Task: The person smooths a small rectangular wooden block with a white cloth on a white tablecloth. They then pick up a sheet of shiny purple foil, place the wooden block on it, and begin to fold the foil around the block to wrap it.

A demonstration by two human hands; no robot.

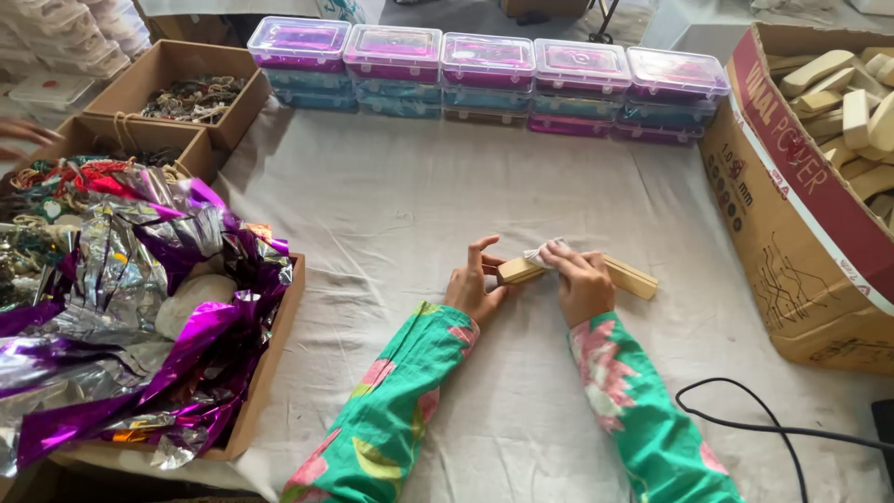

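A long pale wooden block lies tilted on the cloth-covered table. My left hand grips its left end, fingers partly spread. My right hand presses a small crumpled white cloth onto the top of the block near its middle. Both forearms wear green sleeves with pink flowers.
A row of stacked clear plastic boxes with purple and teal contents lines the far edge. A big cardboard carton of wooden pieces stands at right. Brown boxes with shiny purple and silver foil fill the left. A black cable curls at bottom right. Another person's fingers show at far left.
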